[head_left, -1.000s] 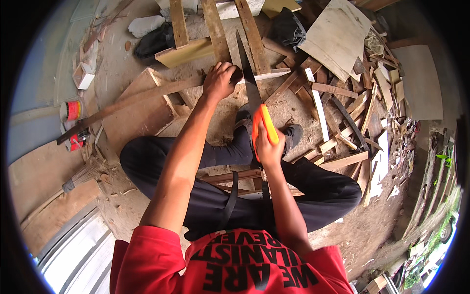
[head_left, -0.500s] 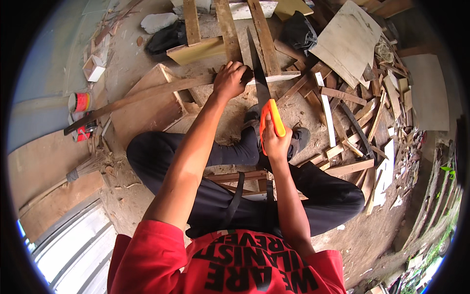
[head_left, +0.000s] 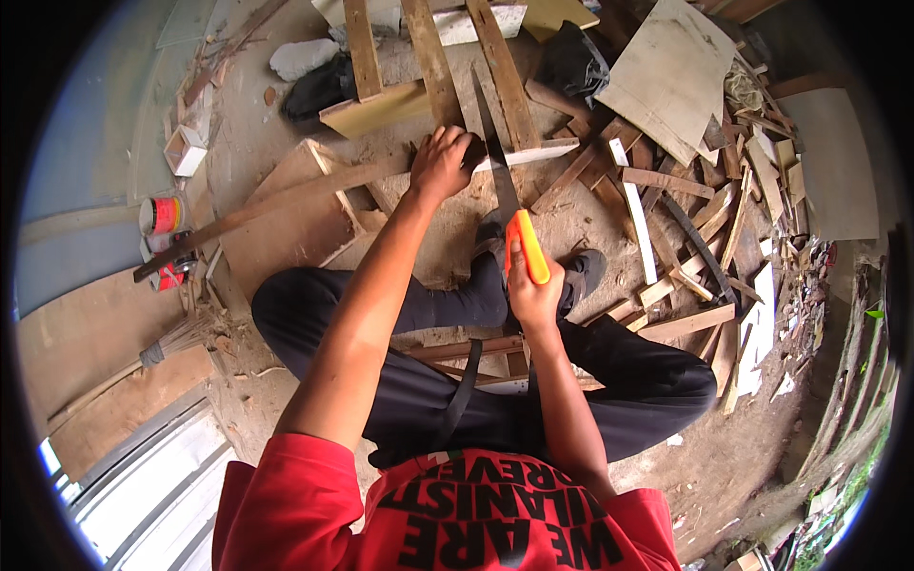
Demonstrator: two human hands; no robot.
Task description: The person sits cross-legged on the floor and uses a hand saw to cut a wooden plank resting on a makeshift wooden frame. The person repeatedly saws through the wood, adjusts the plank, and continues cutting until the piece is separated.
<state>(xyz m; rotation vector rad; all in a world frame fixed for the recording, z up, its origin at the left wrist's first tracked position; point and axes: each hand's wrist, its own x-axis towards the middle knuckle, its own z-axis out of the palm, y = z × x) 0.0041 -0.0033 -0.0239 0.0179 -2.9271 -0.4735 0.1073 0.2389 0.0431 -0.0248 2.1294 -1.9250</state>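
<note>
My right hand (head_left: 534, 293) is closed round the orange handle of a handsaw (head_left: 529, 249). The saw's dark blade points away from me and passes just right of my left hand (head_left: 442, 164). That hand is wrapped over the right end of a long wooden strip (head_left: 286, 202), which slants down to the left. Beneath the strip's end are wooden planks (head_left: 433, 67) running away from me and a white-edged crosspiece (head_left: 547, 152). Where the blade meets the wood is partly hidden by my left hand.
A heap of scrap wood (head_left: 695, 247) and a pale sheet (head_left: 666, 81) lie to the right. At left stand a wooden box (head_left: 295, 219) and cans with red labels (head_left: 164, 215). Black plastic bags (head_left: 573, 62) rest near the far planks. My bent legs (head_left: 628, 381) flank the work.
The handsaw and my right hand have drawn back slightly toward me. My left hand keeps its hold on the wooden strip. The whole view has shifted a little.
</note>
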